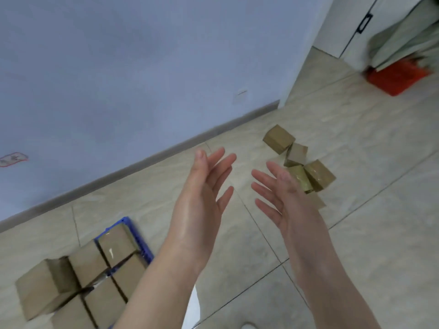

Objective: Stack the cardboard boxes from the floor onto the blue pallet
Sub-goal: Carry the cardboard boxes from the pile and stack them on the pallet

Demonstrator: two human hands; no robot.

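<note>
Two bare hands are raised in front of the person, palms turned toward each other with a gap between them. The left hand (202,200) is spread wide, fingers straight and pointing away from the body, nothing in it. The right hand (282,198) is likewise fully spread and holds nothing; its fingers fan out toward the left hand.

A group of loose boxes (299,160) lies on the tiled floor (368,233) beyond the right hand, near the base of the wall (118,67). At least four show: one at the far end, sitting a little apart at an angle; one touching it, tipped on a corner; and two side by side with shiny tape across them. The right hand's thumb side overlaps the nearest box from this angle, so whether more lie behind it cannot be told.

The blue pallet (140,241) sits on the floor at lower left, only its far corner and one edge showing. Stacked boxes (95,276) cover it, packed tight against each other, at least six tops visible; the one at the left end stands higher than its neighbours.

Far right, against a white door (351,27), a red crate (396,79) holds pale folded sheets, blurred.
</note>
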